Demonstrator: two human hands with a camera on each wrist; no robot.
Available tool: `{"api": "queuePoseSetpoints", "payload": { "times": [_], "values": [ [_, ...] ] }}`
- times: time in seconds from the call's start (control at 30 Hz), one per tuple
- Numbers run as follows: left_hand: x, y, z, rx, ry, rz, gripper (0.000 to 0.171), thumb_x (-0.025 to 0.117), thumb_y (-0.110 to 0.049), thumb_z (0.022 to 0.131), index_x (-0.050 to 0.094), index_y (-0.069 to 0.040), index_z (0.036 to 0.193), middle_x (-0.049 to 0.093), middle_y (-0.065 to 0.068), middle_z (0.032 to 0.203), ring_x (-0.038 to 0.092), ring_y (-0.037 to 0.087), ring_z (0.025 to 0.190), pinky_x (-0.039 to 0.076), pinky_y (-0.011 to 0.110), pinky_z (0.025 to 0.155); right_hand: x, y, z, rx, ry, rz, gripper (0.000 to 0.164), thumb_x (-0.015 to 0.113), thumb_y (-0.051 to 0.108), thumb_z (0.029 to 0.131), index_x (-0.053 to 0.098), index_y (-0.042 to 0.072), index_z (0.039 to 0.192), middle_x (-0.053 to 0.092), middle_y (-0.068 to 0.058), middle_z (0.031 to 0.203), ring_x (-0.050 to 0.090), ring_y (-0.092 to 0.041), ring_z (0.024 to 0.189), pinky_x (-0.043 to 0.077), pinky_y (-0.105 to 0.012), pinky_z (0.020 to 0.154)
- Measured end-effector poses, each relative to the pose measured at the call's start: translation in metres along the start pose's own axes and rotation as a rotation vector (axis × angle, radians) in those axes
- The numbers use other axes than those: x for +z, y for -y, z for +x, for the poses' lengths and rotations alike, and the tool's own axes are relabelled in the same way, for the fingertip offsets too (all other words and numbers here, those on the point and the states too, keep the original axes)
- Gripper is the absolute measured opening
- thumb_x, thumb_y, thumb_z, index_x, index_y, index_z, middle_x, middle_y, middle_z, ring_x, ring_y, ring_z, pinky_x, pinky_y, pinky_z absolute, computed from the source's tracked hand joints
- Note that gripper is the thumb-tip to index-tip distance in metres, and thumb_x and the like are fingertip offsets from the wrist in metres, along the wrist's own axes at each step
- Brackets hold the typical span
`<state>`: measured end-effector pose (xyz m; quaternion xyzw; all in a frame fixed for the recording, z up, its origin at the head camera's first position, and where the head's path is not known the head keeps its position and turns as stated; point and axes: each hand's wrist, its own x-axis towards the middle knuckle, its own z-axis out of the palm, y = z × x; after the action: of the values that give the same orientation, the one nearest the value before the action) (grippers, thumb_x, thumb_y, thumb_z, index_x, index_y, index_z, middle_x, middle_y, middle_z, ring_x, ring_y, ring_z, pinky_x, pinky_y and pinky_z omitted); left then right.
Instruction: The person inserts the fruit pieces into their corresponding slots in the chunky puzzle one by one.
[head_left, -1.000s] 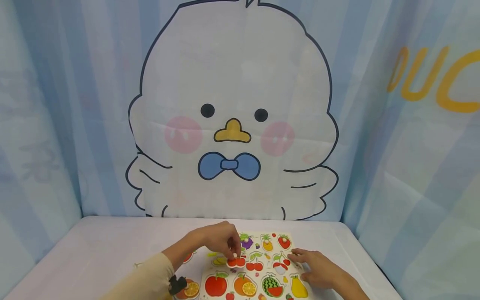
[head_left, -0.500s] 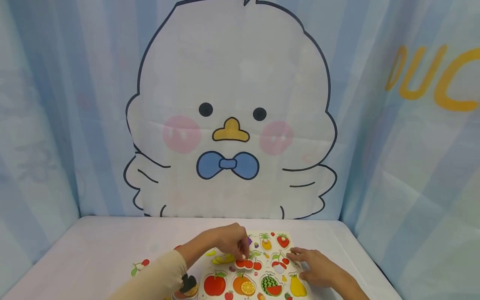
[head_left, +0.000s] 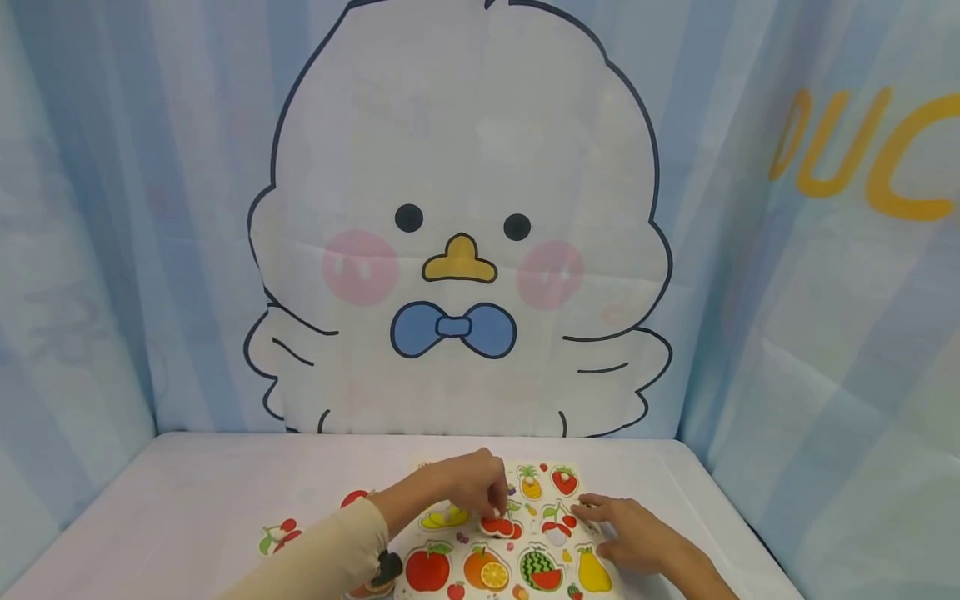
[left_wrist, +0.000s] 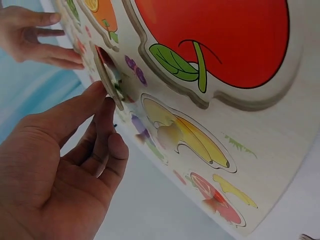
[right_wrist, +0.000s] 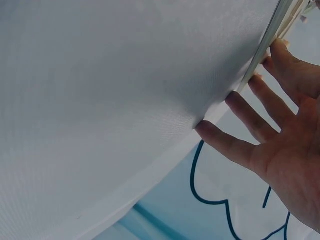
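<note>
My left hand (head_left: 480,485) pinches a cherry puzzle piece (head_left: 497,527) between thumb and fingertips. The piece overlaps the printed cherries in the middle row of the wooden fruit puzzle board (left_wrist: 280,145). In the left wrist view it stands tilted, its edge towards the camera. My right hand (head_left: 637,533) lies at the board's right edge with fingers spread; in the right wrist view its fingertips (right_wrist: 231,97) touch the edge and the white tabletop. Near my left hand, a banana piece (left_wrist: 192,135) with a knob sits in its recess. The apple picture (left_wrist: 225,30) lies sunken and shows no knob.
Left of the board, a loose piece with red fruit and green leaves (head_left: 279,536) lies on the white table (head_left: 187,508). A red piece (head_left: 354,497) is partly hidden behind my left forearm. A duck-print curtain (head_left: 465,167) hangs behind the table.
My left hand has moved right across the board with the cherry piece, from beside the bananas onto the printed cherries. A loose piece on the left came into view. The right hand stayed put.
</note>
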<state>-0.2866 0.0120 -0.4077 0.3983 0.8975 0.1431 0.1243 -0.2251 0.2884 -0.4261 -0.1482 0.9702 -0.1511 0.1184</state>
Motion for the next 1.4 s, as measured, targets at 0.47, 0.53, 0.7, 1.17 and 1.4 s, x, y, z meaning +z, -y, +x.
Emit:
{"api": "queuePoseSetpoints", "payload": {
  "times": [0.47,0.53,0.7,1.17,1.4],
  "values": [
    [0.0036,-0.0065,0.006,0.047,0.012,0.051,0.007,0.078,-0.017,0.08,0.074,-0.022,0.077,0.059,-0.015,0.068,0.052,0.0,0.062,0.046,0.015,0.059,0.0029,0.0,0.0015,0.008,0.0,0.0,0.053,0.076,0.009,0.078,0.063,0.021,0.128,0.053,-0.007,0.137,0.049,-0.037,0.12,0.037,-0.063,0.097],
    [0.0039,-0.0078,0.0062,0.048,0.008,0.058,0.007,0.078,-0.017,0.08,0.074,-0.022,0.077,0.059,-0.015,0.068,0.052,0.001,0.063,0.046,0.015,0.059,0.0029,0.0,0.0017,0.004,-0.002,-0.002,0.053,0.076,0.009,0.078,0.063,0.021,0.128,0.053,-0.007,0.137,0.049,-0.037,0.12,0.036,-0.063,0.097],
    [0.004,-0.0093,0.007,0.036,0.003,0.058,0.007,0.078,-0.017,0.08,0.074,-0.022,0.076,0.059,-0.014,0.068,0.052,0.001,0.063,0.046,0.015,0.06,0.0017,0.0004,0.0012,0.013,-0.001,-0.007,0.053,0.076,0.01,0.078,0.063,0.021,0.128,0.053,-0.006,0.138,0.049,-0.037,0.121,0.036,-0.063,0.098],
    [0.0047,-0.0065,0.0107,0.068,0.014,0.097,0.008,0.077,-0.016,0.081,0.075,-0.023,0.078,0.059,-0.016,0.069,0.052,0.001,0.064,0.045,0.014,0.061,0.0014,0.0009,-0.0001,0.026,-0.004,0.001,0.054,0.075,0.009,0.078,0.062,0.022,0.129,0.052,-0.006,0.139,0.048,-0.038,0.122,0.038,-0.062,0.097],
    [0.0035,-0.0078,0.0102,0.08,0.009,0.113,0.009,0.076,-0.016,0.082,0.075,-0.023,0.078,0.059,-0.017,0.07,0.053,0.0,0.064,0.045,0.014,0.061,0.0,0.0023,0.0003,0.031,-0.002,0.005,0.054,0.076,0.009,0.078,0.062,0.022,0.129,0.053,-0.006,0.138,0.048,-0.038,0.122,0.037,-0.061,0.098]
  ]
}}
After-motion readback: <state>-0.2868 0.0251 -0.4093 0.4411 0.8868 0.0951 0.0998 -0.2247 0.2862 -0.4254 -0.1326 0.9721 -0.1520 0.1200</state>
